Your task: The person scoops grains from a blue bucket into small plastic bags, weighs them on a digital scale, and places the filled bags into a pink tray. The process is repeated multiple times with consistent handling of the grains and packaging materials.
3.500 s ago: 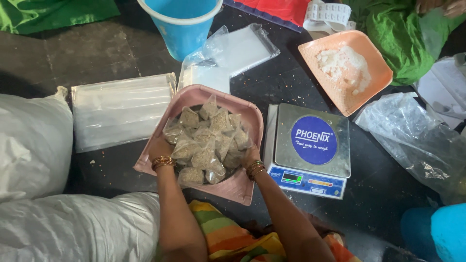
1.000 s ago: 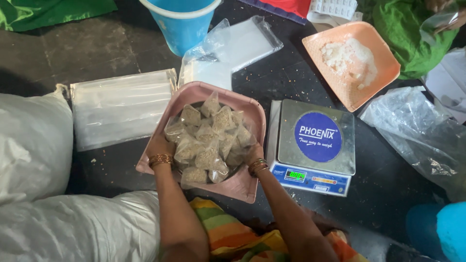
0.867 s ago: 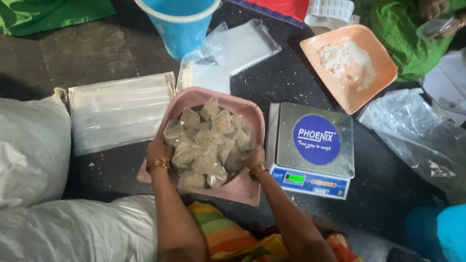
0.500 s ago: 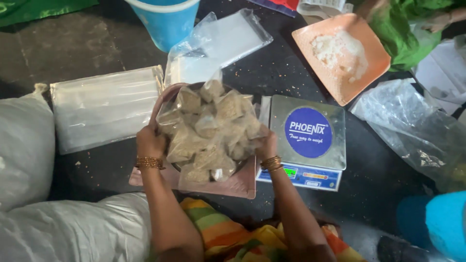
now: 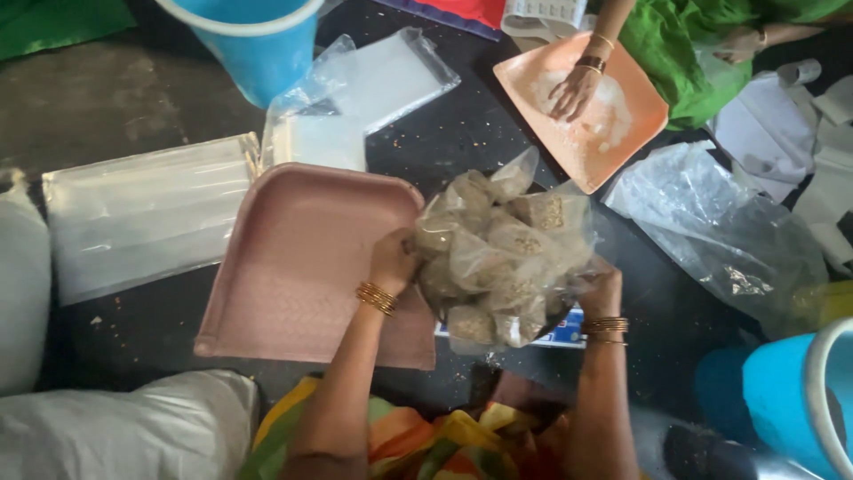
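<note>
A heap of several small clear packets filled with brownish grain is gathered between my two hands. My left hand presses its left side and my right hand holds its right side. The heap sits above a weighing scale, which is almost wholly hidden; only its blue front edge shows. The pink tray lies bare to the left of the heap.
Another person's hand rests in an orange tray of white powder at the back right. A blue bucket stands at the back, stacks of clear bags lie left, white sacks in front, crumpled plastic right.
The packet heap has gone from the pink tray rightward over the scale, carried between both hands. The tray is now bare. Another person's hand has come onto the orange tray.
</note>
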A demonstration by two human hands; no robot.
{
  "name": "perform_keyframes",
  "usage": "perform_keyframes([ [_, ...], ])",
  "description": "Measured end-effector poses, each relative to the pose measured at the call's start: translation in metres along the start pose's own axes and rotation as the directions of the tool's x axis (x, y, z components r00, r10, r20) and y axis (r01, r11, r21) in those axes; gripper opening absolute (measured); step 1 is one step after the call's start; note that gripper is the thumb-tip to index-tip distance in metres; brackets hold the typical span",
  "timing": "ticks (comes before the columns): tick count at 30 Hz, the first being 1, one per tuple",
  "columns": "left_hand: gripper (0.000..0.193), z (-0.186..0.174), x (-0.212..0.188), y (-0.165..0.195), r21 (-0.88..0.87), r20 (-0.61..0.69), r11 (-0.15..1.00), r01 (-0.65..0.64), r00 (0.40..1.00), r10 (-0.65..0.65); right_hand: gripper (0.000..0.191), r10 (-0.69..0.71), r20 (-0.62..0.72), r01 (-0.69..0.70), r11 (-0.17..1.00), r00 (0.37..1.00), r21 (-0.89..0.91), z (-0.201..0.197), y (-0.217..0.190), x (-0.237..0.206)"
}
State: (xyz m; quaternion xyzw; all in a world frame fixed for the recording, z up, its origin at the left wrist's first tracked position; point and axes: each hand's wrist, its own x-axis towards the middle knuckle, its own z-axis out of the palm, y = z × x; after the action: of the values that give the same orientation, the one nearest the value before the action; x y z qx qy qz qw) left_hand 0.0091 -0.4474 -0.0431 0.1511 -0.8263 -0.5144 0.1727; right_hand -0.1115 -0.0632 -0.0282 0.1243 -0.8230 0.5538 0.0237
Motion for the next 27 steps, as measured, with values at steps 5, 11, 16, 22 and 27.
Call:
perform_keyframes([
  [5, 0.035, 0.048, -0.003, 0.018, -0.042, 0.053, 0.998, -0.035, 0.998, 0.037, 0.009, 0.058, 0.064, -0.041, 0.971, 0.996, -0.236, -0.045, 0.02, 0.023],
  [11, 0.019, 0.07, -0.001, 0.026, -0.272, 0.229, 0.944, 0.19, 0.965, -0.128, 0.022, 0.214, 0.097, -0.233, 0.936, 0.972, 0.265, -0.06, 0.035, 0.055],
  [16, 0.011, 0.073, 0.001, 0.016, -0.567, 0.373, 0.757, 0.325, 0.921, -0.116, 0.028, 0.25, 0.215, -0.217, 0.962, 0.944, -0.165, -0.075, 0.026, 0.075],
  [22, 0.018, 0.05, -0.006, 0.0, -0.319, 0.13, 0.946, -0.056, 0.986, 0.103, 0.029, 0.357, 0.086, -0.269, 0.821, 0.93, -0.504, -0.128, -0.041, 0.054],
  [27, 0.014, 0.002, -0.024, 0.007, -0.072, 0.017, 0.997, 0.04, 0.999, -0.039, 0.036, -0.251, -0.292, 0.133, 0.919, 0.923, -0.372, -0.104, -0.149, 0.001],
])
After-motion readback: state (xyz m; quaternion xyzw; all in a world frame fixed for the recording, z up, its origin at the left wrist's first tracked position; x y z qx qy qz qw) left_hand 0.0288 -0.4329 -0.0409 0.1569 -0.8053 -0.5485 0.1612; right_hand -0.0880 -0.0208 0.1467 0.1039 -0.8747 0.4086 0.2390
